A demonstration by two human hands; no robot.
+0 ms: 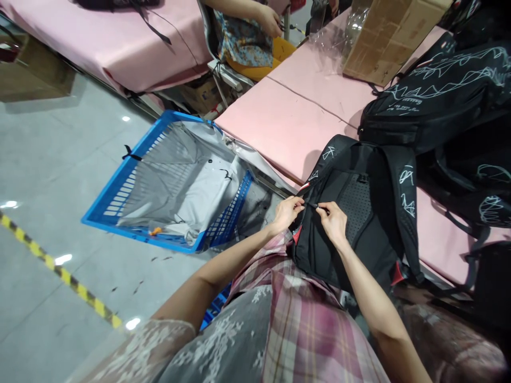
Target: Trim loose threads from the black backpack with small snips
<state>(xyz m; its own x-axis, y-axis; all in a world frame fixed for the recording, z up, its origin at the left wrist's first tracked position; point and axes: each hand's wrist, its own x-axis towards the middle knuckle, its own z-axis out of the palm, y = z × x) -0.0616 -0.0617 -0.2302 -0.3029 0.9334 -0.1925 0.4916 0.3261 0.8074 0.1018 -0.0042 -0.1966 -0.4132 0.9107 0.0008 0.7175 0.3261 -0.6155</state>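
A black backpack [359, 213] with white line drawings lies half on my lap, half on the pink table [287, 122], its mesh back panel facing up. My left hand [288, 211] and my right hand [333, 221] are both closed in a pinch on a small black strap or zipper pull [313, 206] at the backpack's near edge, fingertips almost touching each other.
A blue plastic basket [120, 186] lined with grey plastic stands on the floor to the left. More black backpacks [443, 101] pile at the right, with a cardboard box [387, 37] behind. Another person [247, 32] sits at the far table. Yellow-black floor tape [59, 271] runs at lower left.
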